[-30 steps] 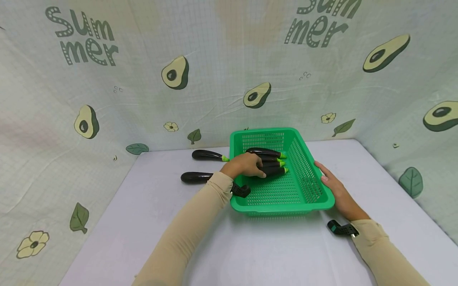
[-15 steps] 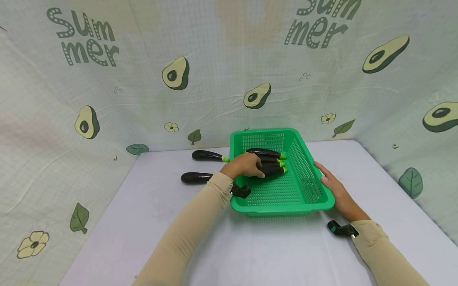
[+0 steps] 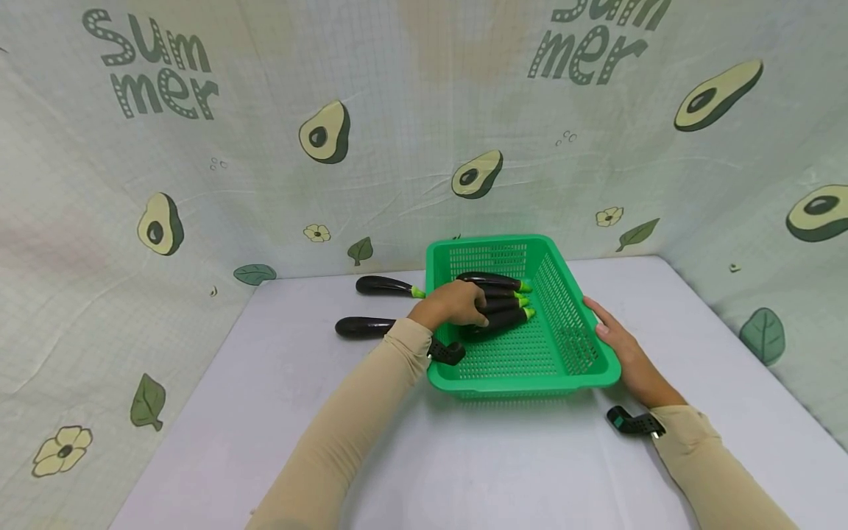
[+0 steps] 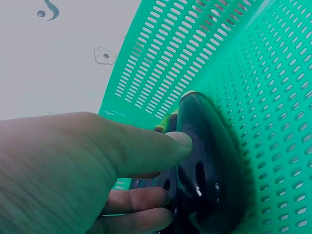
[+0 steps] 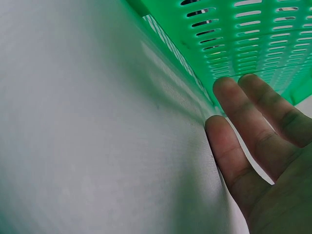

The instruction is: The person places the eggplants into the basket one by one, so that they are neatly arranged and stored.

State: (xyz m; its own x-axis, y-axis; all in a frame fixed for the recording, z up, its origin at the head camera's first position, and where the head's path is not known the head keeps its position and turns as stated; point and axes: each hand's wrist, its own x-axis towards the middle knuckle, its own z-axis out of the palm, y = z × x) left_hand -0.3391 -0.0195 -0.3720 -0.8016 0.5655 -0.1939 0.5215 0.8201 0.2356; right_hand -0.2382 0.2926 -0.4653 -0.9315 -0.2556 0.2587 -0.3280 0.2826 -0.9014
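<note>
My left hand (image 3: pixel 457 303) reaches over the left rim into a green plastic basket (image 3: pixel 556 384). Inside lie several dark eggplants with green stem ends, side by side. Thumb and fingers rest loosely about the nearest eggplant (image 3: pixel 506 321); in the left wrist view the thumb tip overlaps this glossy eggplant (image 4: pixel 214 165), which lies along the basket floor. The hand hides the left ends of the eggplants behind it. My right hand (image 3: pixel 629 361) rests against the basket's right side, and its straight fingers (image 5: pixel 253 126) touch the outer wall in the right wrist view.
Left of the basket, one eggplant (image 3: pixel 384 286) lies toward the back of the white table (image 3: pixel 278 412). A second eggplant (image 3: pixel 363 327) lies nearer, partly behind the left forearm. A printed cloth (image 3: pixel 397 88) hangs behind the table.
The nearest eggplant in the basket sits slightly lower and shows more of its body, as the left fingers have loosened from it. The right hand and basket have stayed put.
</note>
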